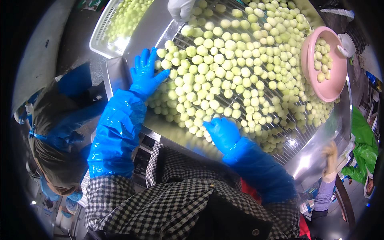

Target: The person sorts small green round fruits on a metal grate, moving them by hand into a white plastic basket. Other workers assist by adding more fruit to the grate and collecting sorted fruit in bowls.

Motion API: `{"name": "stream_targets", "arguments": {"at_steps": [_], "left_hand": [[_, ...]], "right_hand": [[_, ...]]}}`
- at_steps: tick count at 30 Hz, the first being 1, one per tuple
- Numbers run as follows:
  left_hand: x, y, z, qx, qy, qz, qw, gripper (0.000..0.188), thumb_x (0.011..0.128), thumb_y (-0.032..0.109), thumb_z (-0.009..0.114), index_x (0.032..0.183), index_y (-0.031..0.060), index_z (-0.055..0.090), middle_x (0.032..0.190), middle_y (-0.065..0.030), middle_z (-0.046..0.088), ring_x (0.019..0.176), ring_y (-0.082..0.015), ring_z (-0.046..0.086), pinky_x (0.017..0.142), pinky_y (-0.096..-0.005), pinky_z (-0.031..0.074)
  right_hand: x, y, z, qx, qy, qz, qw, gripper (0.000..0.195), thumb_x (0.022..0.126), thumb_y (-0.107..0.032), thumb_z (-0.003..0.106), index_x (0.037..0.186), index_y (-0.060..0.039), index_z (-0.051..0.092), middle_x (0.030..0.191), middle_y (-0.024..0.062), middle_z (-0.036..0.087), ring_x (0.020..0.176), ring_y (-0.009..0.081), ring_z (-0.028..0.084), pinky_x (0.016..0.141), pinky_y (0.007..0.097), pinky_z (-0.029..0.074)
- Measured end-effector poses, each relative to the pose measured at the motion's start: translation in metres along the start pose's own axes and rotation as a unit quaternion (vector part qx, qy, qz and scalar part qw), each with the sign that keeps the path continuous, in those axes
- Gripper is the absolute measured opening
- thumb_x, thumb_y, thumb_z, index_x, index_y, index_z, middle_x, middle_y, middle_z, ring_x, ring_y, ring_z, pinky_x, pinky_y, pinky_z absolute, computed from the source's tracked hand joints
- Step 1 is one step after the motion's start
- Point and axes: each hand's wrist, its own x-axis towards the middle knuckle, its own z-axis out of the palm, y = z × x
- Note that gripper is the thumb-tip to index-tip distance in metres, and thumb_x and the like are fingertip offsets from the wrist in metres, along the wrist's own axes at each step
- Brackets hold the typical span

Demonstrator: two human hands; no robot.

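Many round, pale green fruits, apparently peeled [203,68], lie over the metal bars of a stainless steel sorting table [295,142]. My left hand [147,73], in a blue glove and a shiny blue sleeve cover, rests with fingers spread at the left edge of the fruits. The fingertips are beside the outermost fruits, and none is gripped. My right hand [222,133], also blue-gloved, is at the near edge of the fruits with its fingers curled down among them. Whether it holds a fruit is hidden.
A white perforated crate [100,33] of fruits stands at the upper left. A pink plastic bowl [333,81] with some fruits tilts at the right, beside a co-worker's white-gloved hand [347,45]. Other co-workers' gloved hands are at the top [181,9] and lower right [331,159].
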Motion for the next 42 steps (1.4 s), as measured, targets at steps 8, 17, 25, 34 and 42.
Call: {"name": "stream_targets", "arguments": {"at_steps": [8, 17, 25, 34, 42], "left_hand": [[-0.001, 0.007, 0.000, 0.023, 0.002, -0.021, 1.000, 0.094, 0.085, 0.055, 0.069, 0.159, 0.0229, 0.022, 0.164, -0.0180, 0.016, 0.148, -0.0491, 0.011, 0.111, -0.0750, 0.009], [-0.002, 0.014, -0.003, 0.026, 0.007, -0.034, 0.999, 0.093, 0.085, 0.054, 0.069, 0.159, 0.0213, 0.023, 0.163, -0.0186, 0.019, 0.148, -0.0511, 0.010, 0.110, -0.0759, 0.011], [-0.003, 0.022, -0.010, 0.048, -0.019, -0.060, 0.997, 0.095, 0.083, 0.054, 0.069, 0.159, 0.0203, 0.024, 0.163, -0.0178, 0.017, 0.147, -0.0507, 0.013, 0.111, -0.0749, 0.011], [-0.002, 0.012, -0.005, 0.021, -0.005, -0.041, 0.999, 0.091, 0.085, 0.052, 0.071, 0.158, 0.0225, 0.026, 0.164, -0.0171, 0.017, 0.149, -0.0482, 0.010, 0.111, -0.0742, 0.010], [0.000, -0.003, 0.002, 0.015, 0.003, -0.008, 1.000, 0.092, 0.085, 0.051, 0.071, 0.158, 0.0210, 0.024, 0.163, -0.0185, 0.017, 0.150, -0.0452, 0.011, 0.111, -0.0731, 0.011]], "right_hand": [[0.002, 0.019, 0.028, -0.197, 0.108, -0.099, 0.969, 0.025, 0.088, -0.014, 0.062, 0.111, -0.0166, 0.070, 0.100, 0.0080, 0.065, 0.086, 0.0302, 0.064, 0.071, 0.0458, 0.052], [-0.052, 0.017, -0.109, 0.007, 0.319, -0.120, 0.940, 0.028, 0.083, -0.014, 0.075, 0.108, -0.0063, 0.063, 0.097, 0.0123, 0.067, 0.086, 0.0289, 0.067, 0.073, 0.0371, 0.055], [-0.027, 0.091, -0.034, 0.051, 0.292, -0.060, 0.953, 0.012, 0.094, -0.014, 0.066, 0.104, -0.0078, 0.065, 0.085, 0.0058, 0.066, 0.073, 0.0178, 0.064, 0.064, 0.0320, 0.051], [-0.114, 0.085, -0.224, 0.155, 0.669, -0.080, 0.723, 0.042, 0.101, -0.010, 0.056, 0.142, -0.0045, 0.048, 0.142, 0.0165, 0.050, 0.131, 0.0249, 0.049, 0.109, 0.0398, 0.041], [-0.131, 0.238, -0.109, 0.464, 0.700, 0.036, 0.541, 0.062, 0.102, -0.026, 0.054, 0.156, -0.0099, 0.028, 0.159, 0.0172, 0.028, 0.141, 0.0305, 0.038, 0.114, 0.0456, 0.038]]}}
